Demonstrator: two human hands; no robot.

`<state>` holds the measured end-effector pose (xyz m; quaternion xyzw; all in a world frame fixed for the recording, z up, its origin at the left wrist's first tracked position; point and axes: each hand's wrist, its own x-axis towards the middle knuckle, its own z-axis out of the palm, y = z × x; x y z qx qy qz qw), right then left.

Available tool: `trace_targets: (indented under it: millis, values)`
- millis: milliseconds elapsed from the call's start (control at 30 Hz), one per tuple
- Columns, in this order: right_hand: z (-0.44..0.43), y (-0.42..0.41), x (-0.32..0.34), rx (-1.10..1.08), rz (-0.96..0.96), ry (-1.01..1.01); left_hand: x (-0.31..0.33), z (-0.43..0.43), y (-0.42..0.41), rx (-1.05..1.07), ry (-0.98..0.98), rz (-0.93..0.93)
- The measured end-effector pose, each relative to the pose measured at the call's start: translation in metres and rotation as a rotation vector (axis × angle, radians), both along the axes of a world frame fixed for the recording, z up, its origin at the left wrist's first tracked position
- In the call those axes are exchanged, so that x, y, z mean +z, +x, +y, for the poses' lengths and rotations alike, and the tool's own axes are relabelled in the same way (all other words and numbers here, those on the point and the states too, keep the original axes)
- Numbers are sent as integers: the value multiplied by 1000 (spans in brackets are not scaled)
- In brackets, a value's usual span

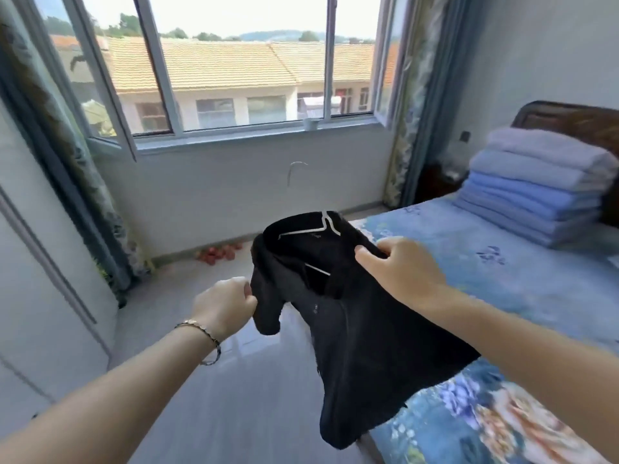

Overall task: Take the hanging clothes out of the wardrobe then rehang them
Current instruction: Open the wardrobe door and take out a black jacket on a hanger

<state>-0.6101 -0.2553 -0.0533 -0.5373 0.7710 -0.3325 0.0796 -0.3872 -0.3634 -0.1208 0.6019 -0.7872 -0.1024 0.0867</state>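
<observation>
A black collared shirt hangs in the air between my hands, over the edge of the bed. A white hanger sits inside its neck, with the metal hook sticking up toward the window wall. My left hand grips the shirt's left shoulder in a closed fist. My right hand pinches the right shoulder near the collar. The shirt's lower part drapes down onto the mattress corner.
The bed with a blue floral sheet fills the right side, a stack of folded blue blankets near its dark headboard. A white wardrobe door stands at the left. Window and curtains lie ahead; red objects lie on the floor.
</observation>
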Motion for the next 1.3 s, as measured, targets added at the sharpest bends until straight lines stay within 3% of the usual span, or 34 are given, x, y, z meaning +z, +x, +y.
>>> trace_targets:
  millis: [333,600,733,933,1067,1167,1300]
  values:
    - [154,-128,10,-521,36,-165,-1,42,-194,-481,10,37]
    - [269,-256,-43,-956,171,-56,-39,101,-329,-669,96,-16]
    - [320,-339,-95,-1086,114,28,-64,130,-404,-724,98,-77]
    - [357,-477,-189,-1059,-13,109,-120,174,-535,-720,194,-127]
    - [354,-541,-275,-888,18,260,-168,198,-605,-712,233,-202]
    - [344,-578,-340,-778,106,495,-210,207,-648,-712,279,-260]
    - [323,-615,-399,-960,-1,803,-266,207,-685,-700,355,-349]
